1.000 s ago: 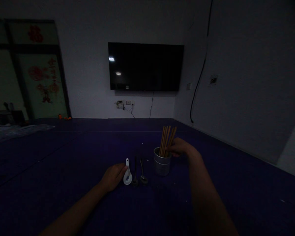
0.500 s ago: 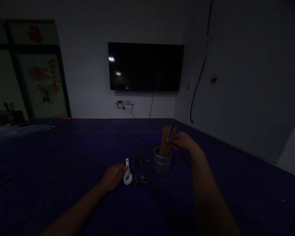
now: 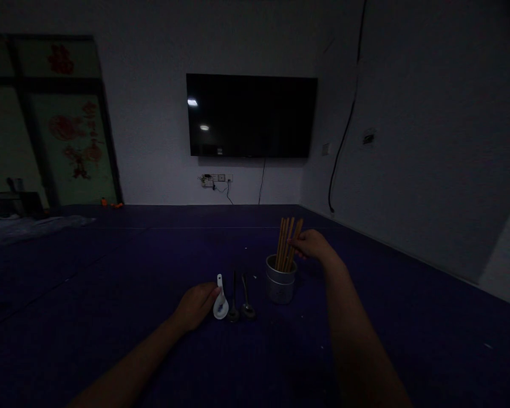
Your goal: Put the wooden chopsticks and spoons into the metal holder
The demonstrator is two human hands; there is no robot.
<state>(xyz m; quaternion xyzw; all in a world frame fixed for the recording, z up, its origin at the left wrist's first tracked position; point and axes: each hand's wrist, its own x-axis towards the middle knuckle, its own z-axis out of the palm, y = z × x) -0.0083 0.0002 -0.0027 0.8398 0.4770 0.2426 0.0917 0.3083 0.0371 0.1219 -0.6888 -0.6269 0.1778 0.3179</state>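
Observation:
A small metal cup [image 3: 280,284] stands on the dark purple surface with several wooden chopsticks [image 3: 285,243] upright in it. My right hand [image 3: 314,247] is raised beside the sticks, its fingers pinched on the rightmost one near its upper half. My left hand [image 3: 194,306] lies on the surface, fingers loosely curled, its tips touching a white ceramic spoon [image 3: 220,304]. Two metal spoons [image 3: 240,300] lie side by side between the white spoon and the cup.
The purple surface [image 3: 110,283] stretches to the back wall, where a dark television [image 3: 251,115] hangs above a socket with cables. Crumpled plastic sheeting [image 3: 21,226] lies at far left. A white wall [image 3: 429,170] runs along the right.
My right hand rose from the cup's rim to the upper part of the chopsticks and stays pinched there. My left hand has not moved.

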